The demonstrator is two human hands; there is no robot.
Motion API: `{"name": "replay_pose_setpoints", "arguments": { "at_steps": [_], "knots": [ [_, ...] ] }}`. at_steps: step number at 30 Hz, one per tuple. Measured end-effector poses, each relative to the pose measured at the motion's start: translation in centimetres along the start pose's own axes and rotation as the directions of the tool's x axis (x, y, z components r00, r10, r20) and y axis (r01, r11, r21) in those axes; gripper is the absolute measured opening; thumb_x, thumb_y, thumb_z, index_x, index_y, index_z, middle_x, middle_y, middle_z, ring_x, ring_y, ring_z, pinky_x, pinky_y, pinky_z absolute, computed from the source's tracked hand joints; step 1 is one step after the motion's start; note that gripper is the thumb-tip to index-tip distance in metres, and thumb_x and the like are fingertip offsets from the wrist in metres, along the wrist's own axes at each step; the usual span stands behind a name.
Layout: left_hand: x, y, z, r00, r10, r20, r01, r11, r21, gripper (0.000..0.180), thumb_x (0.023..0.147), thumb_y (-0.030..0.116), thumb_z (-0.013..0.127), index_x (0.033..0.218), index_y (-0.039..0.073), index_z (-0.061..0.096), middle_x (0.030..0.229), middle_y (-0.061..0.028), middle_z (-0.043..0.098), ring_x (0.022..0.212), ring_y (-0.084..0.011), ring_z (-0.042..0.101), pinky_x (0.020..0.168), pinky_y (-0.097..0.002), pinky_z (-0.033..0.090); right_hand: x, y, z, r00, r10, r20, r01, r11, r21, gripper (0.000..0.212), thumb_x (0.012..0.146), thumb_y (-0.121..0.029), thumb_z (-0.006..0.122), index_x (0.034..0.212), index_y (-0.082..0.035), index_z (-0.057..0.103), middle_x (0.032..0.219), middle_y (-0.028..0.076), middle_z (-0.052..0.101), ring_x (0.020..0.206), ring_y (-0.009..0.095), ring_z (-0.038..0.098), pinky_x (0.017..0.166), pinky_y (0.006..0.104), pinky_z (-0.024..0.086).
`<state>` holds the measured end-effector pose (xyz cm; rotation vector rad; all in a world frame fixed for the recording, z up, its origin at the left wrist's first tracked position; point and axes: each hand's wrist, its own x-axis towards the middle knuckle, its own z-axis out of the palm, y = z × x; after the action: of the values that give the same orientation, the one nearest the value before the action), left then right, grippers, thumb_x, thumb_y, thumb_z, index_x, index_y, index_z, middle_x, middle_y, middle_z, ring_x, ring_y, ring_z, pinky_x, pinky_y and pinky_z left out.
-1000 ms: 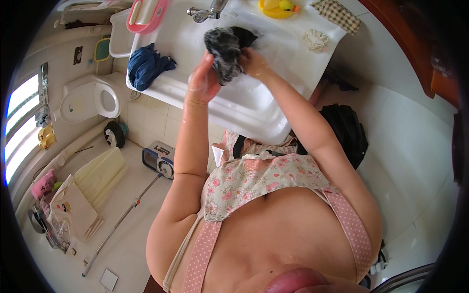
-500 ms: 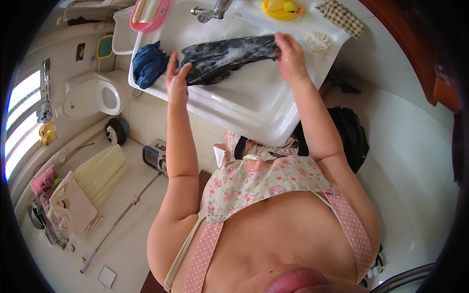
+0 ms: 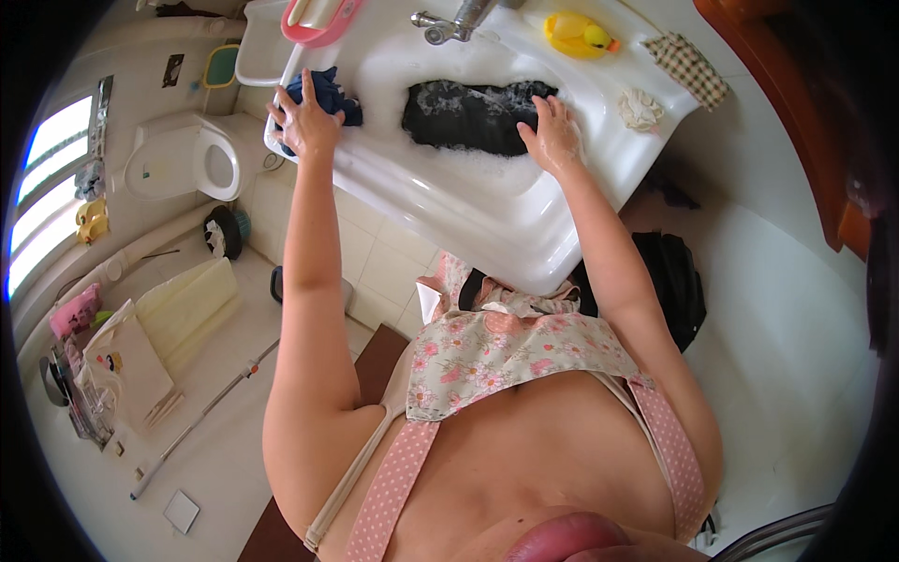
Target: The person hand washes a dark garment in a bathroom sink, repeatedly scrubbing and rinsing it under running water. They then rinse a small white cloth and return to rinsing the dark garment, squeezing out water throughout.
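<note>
While the left hand (image 3: 307, 125) rests on the bunched blue cloth (image 3: 329, 91) at the sink's left edge, its fingers are spread wide. The right hand (image 3: 554, 140) touches the right end of the black cloth (image 3: 459, 117), thumb apart and fingers loosely open. The black cloth lies flat and wet in the sink (image 3: 487, 206), with white suds (image 3: 382, 89) around it and on it. A small mark on the white toilet (image 3: 150, 164) is too tiny to read. The sink is smooth, white and shiny. Near its back are a metal tap (image 3: 454, 26) and a yellow duck (image 3: 571, 36). A checked cloth (image 3: 685, 70) and a crinkly white scrunchie (image 3: 641, 110) sit on the right. A long pole (image 3: 206, 412) lies on the pale floor (image 3: 243, 459).
</note>
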<state>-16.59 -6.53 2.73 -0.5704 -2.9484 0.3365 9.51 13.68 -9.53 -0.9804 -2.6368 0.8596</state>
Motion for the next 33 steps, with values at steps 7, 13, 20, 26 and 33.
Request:
{"name": "replay_pose_setpoints", "arguments": {
  "at_steps": [7,13,20,26,33],
  "knots": [
    [2.5,-3.9,-2.2,0.980,-0.097,-0.172,0.085,0.993,-0.079,0.073,0.059,0.029,0.076,0.124,0.033,0.044,0.121,-0.0083,0.045,0.114,-0.0343,0.041,0.085,-0.0453,0.044,1.2,1.7,-0.2,0.991,0.089,0.102,-0.109,0.972,0.206,0.041,0.077,-0.023,0.059,0.114,-0.008,0.051,0.119,0.015,0.047,0.108,0.033,0.045,0.092,0.0396,0.038],
    [3.1,-5.9,0.3,0.988,0.079,0.131,-0.071,0.995,-0.064,0.089,0.059,0.034,0.076,0.134,0.035,0.029,0.138,-0.0096,0.028,0.126,-0.0350,0.026,0.094,-0.0595,0.031,1.0,0.3,0.7,1.000,-0.018,0.010,0.018,1.000,0.006,0.060,0.075,-0.032,0.063,0.129,-0.018,0.040,0.137,0.014,0.027,0.123,0.038,0.029,0.099,0.0492,0.027],
    [0.5,-0.1,0.4,0.916,0.350,-0.196,-0.376,0.919,-0.119,0.082,0.065,0.041,0.071,0.136,0.030,0.030,0.142,-0.0104,0.023,0.131,-0.0382,0.015,0.099,-0.0644,0.014,2.3,-4.1,-1.2,0.903,-0.016,0.428,0.162,0.938,-0.307,0.080,0.073,-0.054,0.060,0.138,-0.041,0.016,0.149,0.001,0.000,0.133,0.035,0.010,0.101,0.0598,0.015],
    [-7.4,11.6,6.3,0.832,0.537,0.140,-0.474,0.819,-0.323,0.061,0.082,0.049,0.050,0.136,0.028,0.031,0.143,-0.0117,0.019,0.132,-0.0407,0.012,0.096,-0.0655,0.021,3.9,-4.8,2.7,0.724,0.157,0.672,0.131,0.925,-0.357,0.082,0.075,-0.052,0.060,0.140,-0.033,0.014,0.148,0.003,0.006,0.134,0.034,0.010,0.103,0.0590,0.014],
    [-5.5,14.1,11.9,0.636,0.411,0.653,-0.401,0.899,-0.175,0.051,0.087,0.041,0.043,0.126,0.010,0.044,0.137,-0.0119,0.032,0.127,-0.0343,0.027,0.099,-0.0525,0.028,4.3,0.1,8.7,0.693,0.142,0.707,0.227,0.887,-0.401,0.044,0.082,-0.035,0.052,0.121,-0.012,0.049,0.128,0.011,0.044,0.118,0.033,0.039,0.098,0.0467,0.029]
  ]
}}
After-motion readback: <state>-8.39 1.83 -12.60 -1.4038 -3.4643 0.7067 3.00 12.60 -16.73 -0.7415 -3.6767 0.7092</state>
